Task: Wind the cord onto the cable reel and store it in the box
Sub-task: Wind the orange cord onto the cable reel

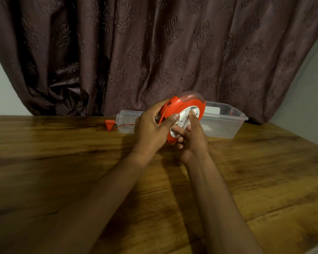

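A round red cable reel (195,105) with a white socket face (186,119) and a clear handle on top is held upright above the table. My left hand (151,127) grips its left rim, thumb on the white face. My right hand (192,138) has its index finger pressed on the white face while its other fingers curl under the reel. A thin red and black cord (125,126) runs left from the reel to a red plug (109,124) lying on the table. Behind the reel stands a clear plastic box (233,123).
The wooden table (62,162) stretches wide in front and to both sides. A dark patterned curtain (154,52) hangs right behind the box. Something white (212,110) lies inside the box. The table's right edge runs diagonally at the far right.
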